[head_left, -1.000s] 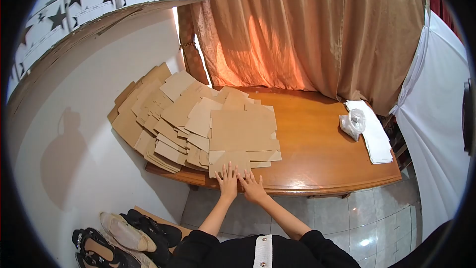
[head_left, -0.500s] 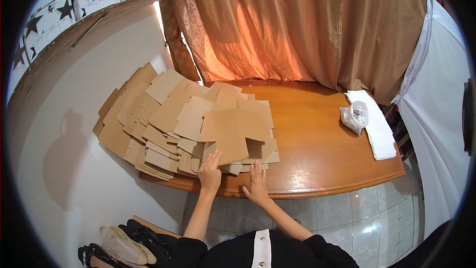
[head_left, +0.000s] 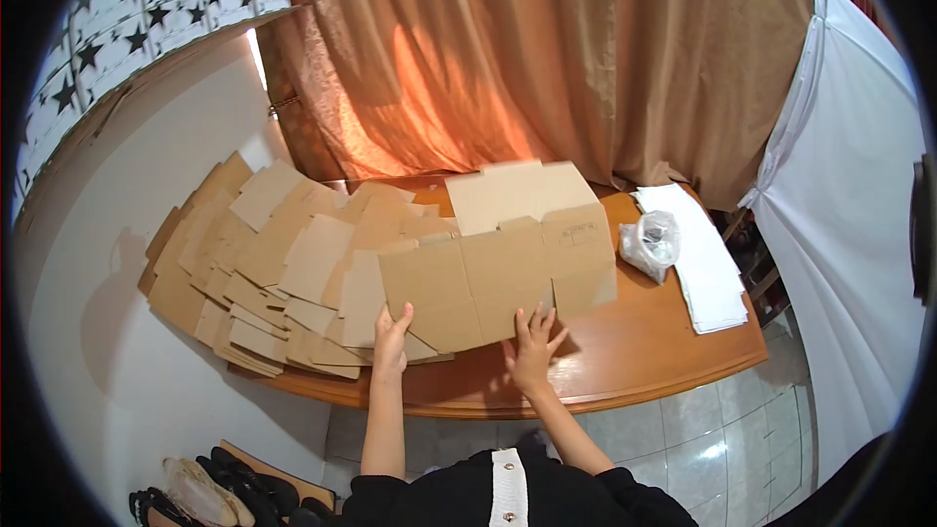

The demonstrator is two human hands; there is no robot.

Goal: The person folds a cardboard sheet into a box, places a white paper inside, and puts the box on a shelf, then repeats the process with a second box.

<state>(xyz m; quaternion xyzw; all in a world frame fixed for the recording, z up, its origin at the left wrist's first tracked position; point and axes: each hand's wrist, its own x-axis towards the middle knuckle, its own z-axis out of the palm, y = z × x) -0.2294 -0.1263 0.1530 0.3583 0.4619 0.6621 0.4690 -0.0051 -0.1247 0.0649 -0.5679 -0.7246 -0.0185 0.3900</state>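
At the lower left, dark and pale shoes [head_left: 200, 490] lie on the floor, partly cut off by the frame edge. Above them, a fanned stack of flat cardboard blanks [head_left: 249, 263] covers the left end of the table [head_left: 644, 356] and overhangs its edge against the wall. Half a second ago the top sheet was only starting to lift from this stack. Now the cardboard sheet [head_left: 498, 278] is unfolded wide and stands tilted up off the table, in front of the person. The left hand [head_left: 390, 337] closes on its lower left corner, having moved a little outward. The right hand [head_left: 534, 346], then flat on the table edge, now presses spread fingers against the sheet's lower edge; whether its thumb pinches behind cannot be made out. The two hands are well apart. The raised sheet hides the table's middle and part of the stack. Further right, a crumpled clear plastic bag [head_left: 651, 242] rests beside a stack of white sheets [head_left: 701, 268]; the bag's contents are unclear.
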